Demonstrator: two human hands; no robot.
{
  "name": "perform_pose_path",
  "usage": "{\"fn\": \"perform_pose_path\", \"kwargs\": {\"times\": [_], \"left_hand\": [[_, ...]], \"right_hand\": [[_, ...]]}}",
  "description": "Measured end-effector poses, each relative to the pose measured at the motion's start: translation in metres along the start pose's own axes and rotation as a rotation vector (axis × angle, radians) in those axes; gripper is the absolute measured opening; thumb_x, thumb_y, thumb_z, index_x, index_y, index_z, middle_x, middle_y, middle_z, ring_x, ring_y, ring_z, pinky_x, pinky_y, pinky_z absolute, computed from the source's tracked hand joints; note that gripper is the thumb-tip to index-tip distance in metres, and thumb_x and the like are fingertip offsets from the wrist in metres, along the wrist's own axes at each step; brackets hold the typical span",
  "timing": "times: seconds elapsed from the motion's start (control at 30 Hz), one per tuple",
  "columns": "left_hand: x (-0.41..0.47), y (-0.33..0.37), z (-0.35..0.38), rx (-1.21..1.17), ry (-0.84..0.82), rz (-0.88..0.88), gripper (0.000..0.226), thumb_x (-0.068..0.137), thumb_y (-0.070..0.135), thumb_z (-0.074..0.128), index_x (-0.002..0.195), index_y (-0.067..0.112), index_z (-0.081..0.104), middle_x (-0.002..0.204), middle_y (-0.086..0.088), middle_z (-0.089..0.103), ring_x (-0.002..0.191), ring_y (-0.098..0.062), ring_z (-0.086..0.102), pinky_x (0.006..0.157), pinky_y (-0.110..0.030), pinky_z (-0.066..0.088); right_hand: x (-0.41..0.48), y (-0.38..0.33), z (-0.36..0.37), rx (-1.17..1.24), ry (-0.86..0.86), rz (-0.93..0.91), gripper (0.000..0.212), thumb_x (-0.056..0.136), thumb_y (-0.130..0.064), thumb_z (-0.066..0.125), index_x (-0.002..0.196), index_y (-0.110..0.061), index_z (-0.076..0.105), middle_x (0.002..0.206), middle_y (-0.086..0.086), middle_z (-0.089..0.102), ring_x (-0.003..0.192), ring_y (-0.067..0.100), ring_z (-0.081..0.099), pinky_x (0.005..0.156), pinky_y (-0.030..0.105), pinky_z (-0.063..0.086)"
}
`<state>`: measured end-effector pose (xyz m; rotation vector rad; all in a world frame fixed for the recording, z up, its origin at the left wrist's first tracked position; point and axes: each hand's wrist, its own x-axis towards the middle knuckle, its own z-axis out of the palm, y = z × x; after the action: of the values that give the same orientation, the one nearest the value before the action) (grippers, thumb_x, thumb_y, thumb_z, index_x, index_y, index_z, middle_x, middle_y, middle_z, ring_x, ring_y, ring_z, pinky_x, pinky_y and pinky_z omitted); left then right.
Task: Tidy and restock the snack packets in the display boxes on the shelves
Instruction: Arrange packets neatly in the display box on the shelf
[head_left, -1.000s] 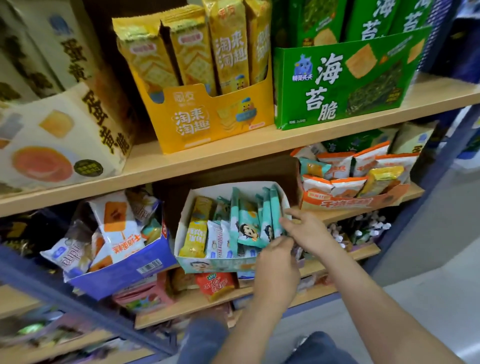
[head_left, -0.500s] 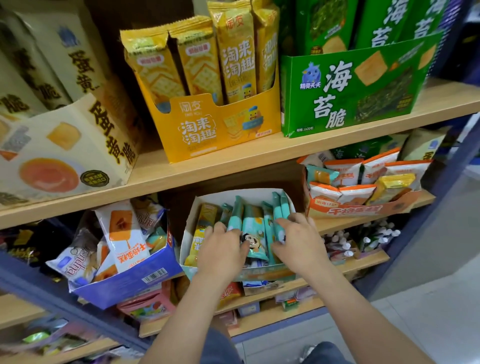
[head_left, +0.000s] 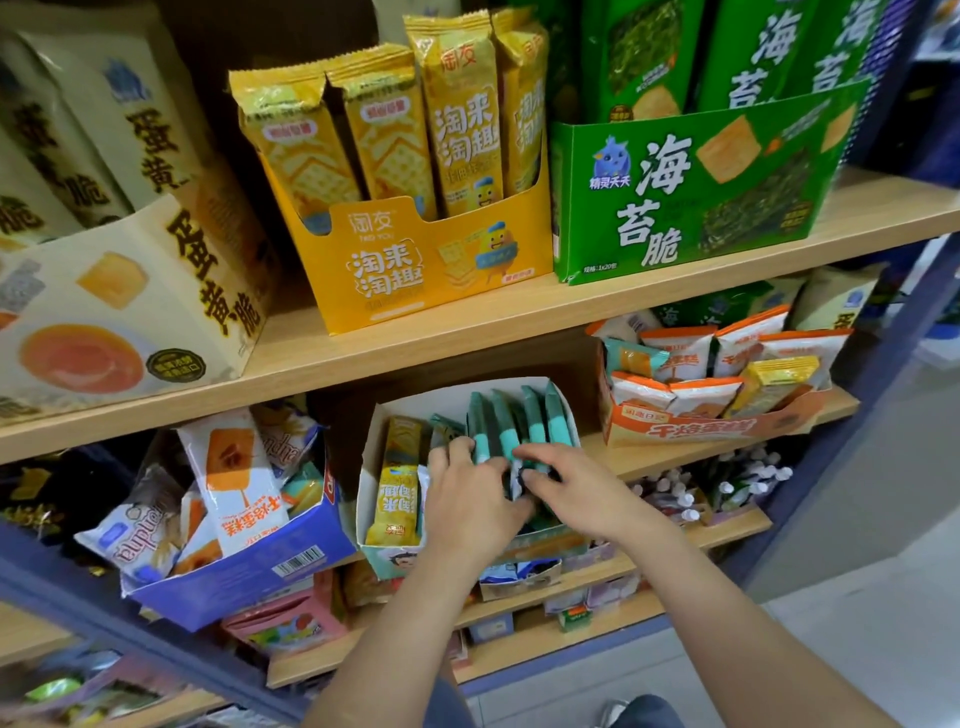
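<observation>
A white display box (head_left: 385, 415) stands on the second shelf, holding a row of teal packets (head_left: 519, 421) standing upright and a yellow packet (head_left: 397, 491) at its left side. My left hand (head_left: 470, 501) is inside the box, fingers curled round the front teal packets. My right hand (head_left: 576, 486) meets it from the right and pinches the same packets with fingertips and thumb. The lower parts of the teal packets are hidden behind both hands.
A blue box (head_left: 244, 571) of mixed packets tilts at the left. An orange box (head_left: 711, 423) of cake packets stands at the right. Above, on the wooden shelf (head_left: 467, 332), stand a yellow cracker box (head_left: 431, 270), a green seaweed box (head_left: 691, 197) and a cream box (head_left: 119, 312).
My left hand has moved from the front of the box up into it, then right onto the teal packets. My right hand shifted left to meet it. The view moved closer.
</observation>
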<state>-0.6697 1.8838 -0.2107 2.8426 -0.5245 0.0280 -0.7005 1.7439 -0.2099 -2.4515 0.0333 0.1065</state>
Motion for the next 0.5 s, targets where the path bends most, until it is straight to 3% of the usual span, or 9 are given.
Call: {"fn": "perform_pose_path", "kwargs": {"times": [0.1,0.2,0.3,0.5], "left_hand": [[0.004,-0.004,-0.002,0.033,-0.01,-0.053,0.047,0.084,0.058,0.054,0.114,0.024,0.065,0.125,-0.005,0.043,0.117,-0.026,0.03,0.094,-0.034,0.04],[0.009,-0.008,-0.001,0.087,0.007,-0.117,0.052,0.077,0.063,0.059,0.103,0.02,0.069,0.119,-0.005,0.046,0.114,-0.025,0.034,0.093,-0.033,0.042],[0.01,-0.008,0.0,0.075,0.012,-0.117,0.049,0.073,0.061,0.063,0.101,0.021,0.069,0.116,-0.002,0.047,0.112,-0.023,0.035,0.091,-0.031,0.044],[0.009,-0.012,0.001,0.099,0.019,-0.109,0.046,0.076,0.062,0.064,0.1,0.023,0.069,0.116,0.0,0.045,0.113,-0.021,0.035,0.086,-0.031,0.048]], "right_hand": [[0.006,-0.003,0.003,-0.195,0.027,0.003,0.047,0.099,-0.026,0.049,0.146,-0.028,0.042,0.143,0.0,0.045,0.135,0.02,0.033,0.112,0.039,0.033],[0.013,-0.01,0.0,-0.421,0.11,0.072,0.047,0.09,-0.035,0.06,0.135,-0.027,0.053,0.133,0.0,0.043,0.129,0.023,0.03,0.104,0.045,0.037],[0.022,-0.022,-0.002,-0.625,-0.029,0.182,0.045,0.085,-0.044,0.065,0.124,-0.022,0.059,0.133,0.005,0.035,0.129,0.026,0.024,0.103,0.047,0.033],[0.035,-0.032,-0.004,-0.826,-0.268,0.269,0.072,0.081,-0.04,0.073,0.143,-0.016,0.043,0.146,0.012,0.023,0.139,0.032,0.016,0.11,0.047,0.026]]}}
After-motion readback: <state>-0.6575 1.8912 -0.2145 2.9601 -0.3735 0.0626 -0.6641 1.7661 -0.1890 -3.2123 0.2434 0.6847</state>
